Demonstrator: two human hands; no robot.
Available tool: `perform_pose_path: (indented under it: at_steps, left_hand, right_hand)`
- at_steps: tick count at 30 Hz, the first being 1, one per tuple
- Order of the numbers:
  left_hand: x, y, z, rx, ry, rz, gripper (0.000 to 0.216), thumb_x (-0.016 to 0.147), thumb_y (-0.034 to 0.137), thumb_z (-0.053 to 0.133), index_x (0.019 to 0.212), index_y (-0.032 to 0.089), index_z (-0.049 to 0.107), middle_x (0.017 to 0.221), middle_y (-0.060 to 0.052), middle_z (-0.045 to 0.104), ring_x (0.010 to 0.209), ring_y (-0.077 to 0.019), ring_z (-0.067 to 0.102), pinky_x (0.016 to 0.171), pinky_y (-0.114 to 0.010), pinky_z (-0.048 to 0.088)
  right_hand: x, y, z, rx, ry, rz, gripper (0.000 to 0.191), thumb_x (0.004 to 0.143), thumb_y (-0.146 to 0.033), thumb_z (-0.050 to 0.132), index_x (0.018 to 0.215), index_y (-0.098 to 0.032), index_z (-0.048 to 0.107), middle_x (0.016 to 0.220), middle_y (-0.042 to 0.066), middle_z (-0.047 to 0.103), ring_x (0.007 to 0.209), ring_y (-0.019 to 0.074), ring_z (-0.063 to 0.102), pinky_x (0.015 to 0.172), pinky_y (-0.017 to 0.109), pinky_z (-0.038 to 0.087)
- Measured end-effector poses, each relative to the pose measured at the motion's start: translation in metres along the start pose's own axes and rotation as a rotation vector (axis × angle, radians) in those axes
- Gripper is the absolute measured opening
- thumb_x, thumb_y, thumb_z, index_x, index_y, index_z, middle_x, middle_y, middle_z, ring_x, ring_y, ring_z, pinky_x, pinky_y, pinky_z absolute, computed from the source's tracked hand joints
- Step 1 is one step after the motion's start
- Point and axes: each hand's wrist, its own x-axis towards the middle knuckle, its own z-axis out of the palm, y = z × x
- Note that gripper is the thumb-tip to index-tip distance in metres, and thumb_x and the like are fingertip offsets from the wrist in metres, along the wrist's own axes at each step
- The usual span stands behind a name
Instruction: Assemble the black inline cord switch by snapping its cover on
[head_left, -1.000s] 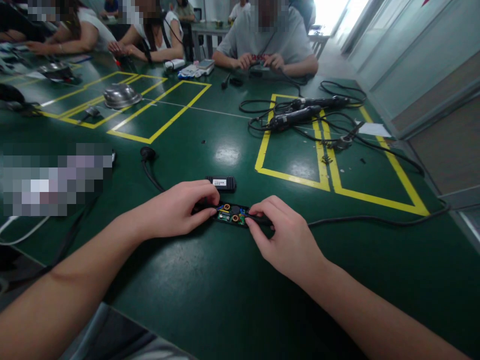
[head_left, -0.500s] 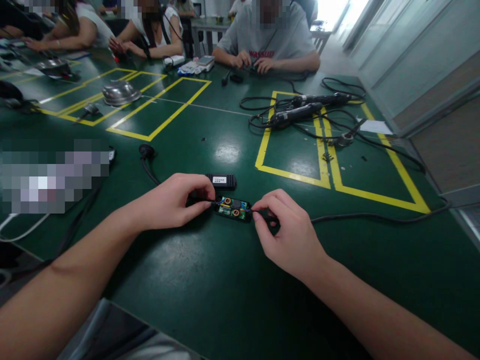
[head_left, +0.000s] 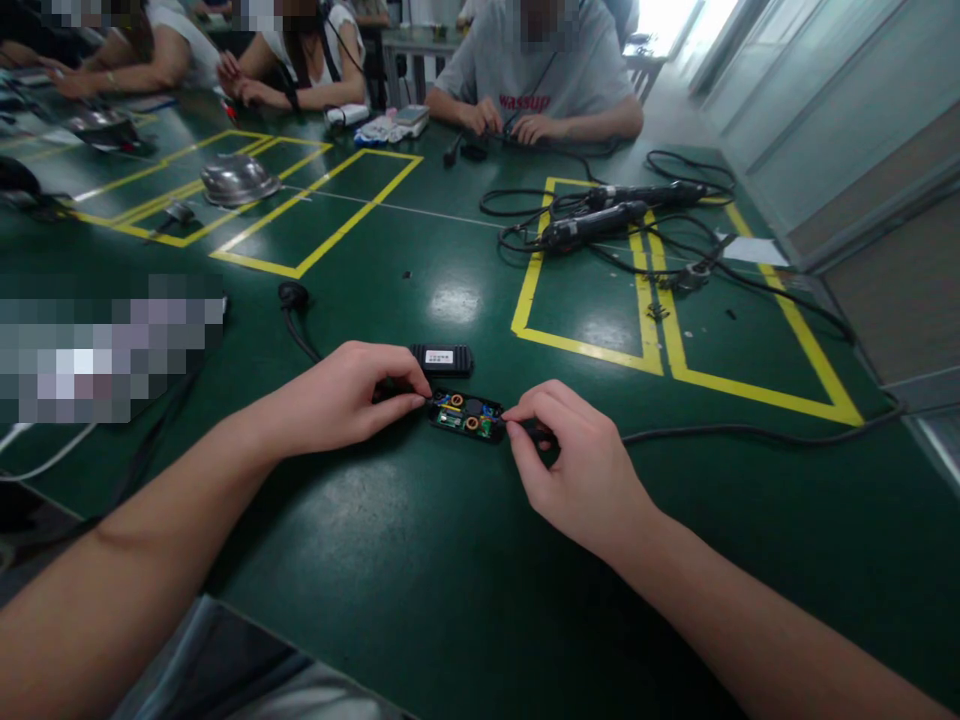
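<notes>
A small circuit board (head_left: 463, 413) with copper coils lies in an open black case on the green table. At its left end, my left hand (head_left: 367, 395) is closed in a pinch on a black cable that enters the case. My right hand (head_left: 566, 450) pinches another black cable (head_left: 712, 432) at the right end, close against the case. The black case cover (head_left: 444, 360), ribbed at both ends and bearing a white label, rests just behind the board. Beyond my left hand, a black plug (head_left: 292, 295) stands on its cord. My fingers partly hide both cable ends.
Two black electric screwdrivers (head_left: 600, 220) with looped cords lie at the right back, near small screws (head_left: 657, 312). A metal bowl (head_left: 238, 180) sits at the left back. Across the table a person in a grey shirt (head_left: 536, 75) handles cables; other people sit further left.
The board and its case have tilted slightly between my hands, and my left fingertips have shifted a little upward. Both hands keep their pinch on the cables.
</notes>
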Motion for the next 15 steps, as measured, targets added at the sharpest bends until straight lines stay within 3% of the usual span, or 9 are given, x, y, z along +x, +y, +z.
perform_pose_path:
  at_steps: [8, 15]
  left_hand:
    - [-0.0002, -0.0063, 0.0025, 0.060, 0.000, 0.073, 0.021, 0.107, 0.030, 0.063, 0.100, 0.022, 0.081, 0.102, -0.006, 0.081, 0.091, -0.0201, 0.075, 0.086, -0.032, 0.058]
    - [0.0022, -0.0012, 0.0099, 0.206, 0.168, 0.104, 0.024, 0.103, 0.031, 0.064, 0.096, 0.021, 0.084, 0.134, -0.013, 0.071, 0.120, -0.0287, 0.066, 0.112, -0.049, 0.055]
  right_hand:
    - [-0.0008, 0.0007, 0.0005, -0.137, -0.015, -0.046, 0.018, 0.102, -0.015, 0.056, 0.090, -0.024, 0.065, 0.096, 0.009, 0.076, 0.089, 0.0275, 0.069, 0.076, 0.044, 0.050]
    - [-0.0016, 0.0016, 0.0019, -0.201, 0.019, -0.065, 0.017, 0.104, -0.015, 0.056, 0.095, -0.023, 0.068, 0.096, 0.007, 0.079, 0.093, 0.0282, 0.069, 0.081, 0.044, 0.043]
